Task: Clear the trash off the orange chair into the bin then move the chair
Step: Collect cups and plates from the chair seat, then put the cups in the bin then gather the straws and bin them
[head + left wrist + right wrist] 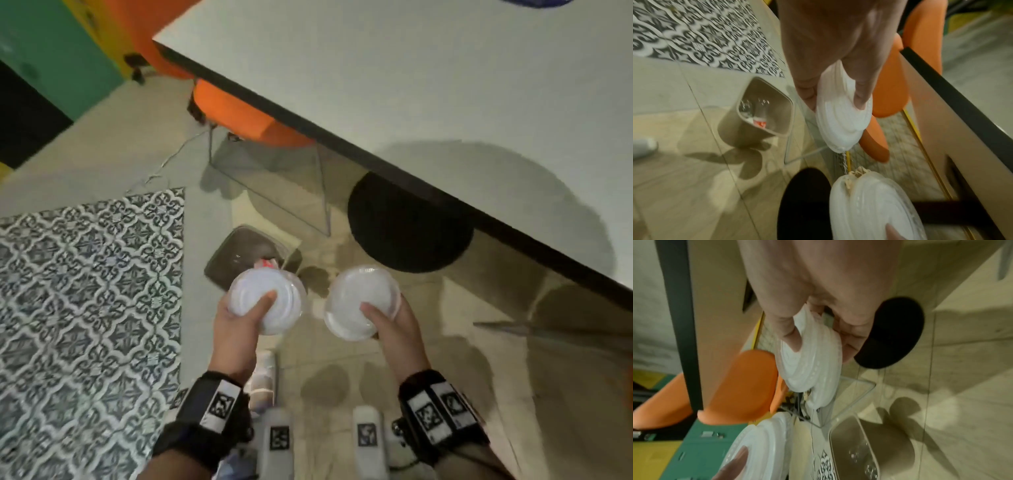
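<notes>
Dim, warm, yellowish light is cast from above. Soft shadows of the hands are thrown on the glossy floor (342, 359), and a large one on the table (445, 102). Both wrist views are smeared by motion blur, and straight edges are bent near the borders.

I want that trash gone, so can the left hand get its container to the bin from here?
Probably yes. The left hand holds its container right over the open bin, with nothing between them.
</notes>
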Demonstrator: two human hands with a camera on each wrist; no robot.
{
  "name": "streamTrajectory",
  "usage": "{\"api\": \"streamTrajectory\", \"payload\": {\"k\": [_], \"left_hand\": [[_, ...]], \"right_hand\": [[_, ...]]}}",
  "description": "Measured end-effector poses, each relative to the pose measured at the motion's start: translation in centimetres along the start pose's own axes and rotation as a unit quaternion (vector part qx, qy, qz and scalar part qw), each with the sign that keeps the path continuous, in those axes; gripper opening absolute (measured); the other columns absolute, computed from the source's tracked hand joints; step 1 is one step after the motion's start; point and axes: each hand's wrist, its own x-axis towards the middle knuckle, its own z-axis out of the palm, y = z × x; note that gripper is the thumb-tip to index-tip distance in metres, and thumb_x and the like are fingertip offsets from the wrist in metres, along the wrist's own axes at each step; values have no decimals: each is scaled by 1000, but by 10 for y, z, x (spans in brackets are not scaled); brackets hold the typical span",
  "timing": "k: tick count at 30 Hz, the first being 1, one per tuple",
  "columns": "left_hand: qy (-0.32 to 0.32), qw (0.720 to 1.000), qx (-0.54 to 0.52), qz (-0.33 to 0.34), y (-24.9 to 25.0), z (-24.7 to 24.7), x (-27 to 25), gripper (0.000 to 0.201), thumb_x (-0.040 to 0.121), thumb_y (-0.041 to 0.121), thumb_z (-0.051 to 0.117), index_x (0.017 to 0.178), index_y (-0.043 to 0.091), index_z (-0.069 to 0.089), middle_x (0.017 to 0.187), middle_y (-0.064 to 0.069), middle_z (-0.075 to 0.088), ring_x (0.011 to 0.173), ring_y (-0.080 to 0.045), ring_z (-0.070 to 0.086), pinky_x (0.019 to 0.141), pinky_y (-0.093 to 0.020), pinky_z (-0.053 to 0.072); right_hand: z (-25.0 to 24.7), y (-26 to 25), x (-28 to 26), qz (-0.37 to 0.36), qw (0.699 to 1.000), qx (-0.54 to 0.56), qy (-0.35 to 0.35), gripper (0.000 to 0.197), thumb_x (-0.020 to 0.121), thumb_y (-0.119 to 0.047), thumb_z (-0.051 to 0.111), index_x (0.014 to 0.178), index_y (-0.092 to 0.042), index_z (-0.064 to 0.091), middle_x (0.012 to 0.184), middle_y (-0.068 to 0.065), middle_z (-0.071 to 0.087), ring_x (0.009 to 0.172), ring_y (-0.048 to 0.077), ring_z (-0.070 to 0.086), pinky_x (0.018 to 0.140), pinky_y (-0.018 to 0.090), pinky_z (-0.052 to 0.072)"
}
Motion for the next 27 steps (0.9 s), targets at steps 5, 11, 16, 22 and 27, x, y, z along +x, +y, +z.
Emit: {"api": "streamTrajectory", "payload": {"k": [5,11,16,22,27], "left_hand": [[59,997,-2,-55,-3,-69,130,57,76,13,75,126,5,48,118,-13,61,100,-26,60,81,-34,48],[56,989,109,-79,-33,-81,250,63,75,18,77,127,1,46,122,-15,57,103,-26,54,85,-32,44],[-59,977,166,-118,-58,-71,302,87,66,51,79,131,5,43,126,-3,55,112,-21,55,96,-35,47],[-84,963,229,-114,-66,-61,291,100,57,68,65,134,8,46,131,-11,57,115,-27,58,102,-44,46],[-80,970,224,-58,-47,-19,232,69,61,47,71,113,4,57,101,-11,62,93,-27,61,88,-40,51]], "right_hand": [[148,2,72,29,998,-50,-16,46,85,-5,64,128,-12,49,117,6,58,103,19,54,84,27,41],[241,36,163,41,981,-192,0,46,83,-10,65,126,-7,48,117,10,56,104,26,54,88,31,42],[271,60,205,45,957,-273,-81,72,76,-21,76,137,-14,39,139,9,43,126,27,45,104,38,39],[260,53,194,37,942,-315,-112,80,80,-23,70,146,-20,26,148,5,38,132,26,42,106,41,40],[192,29,152,37,964,-256,-64,74,84,-26,68,146,-24,27,144,6,41,129,21,44,102,33,38]]}}
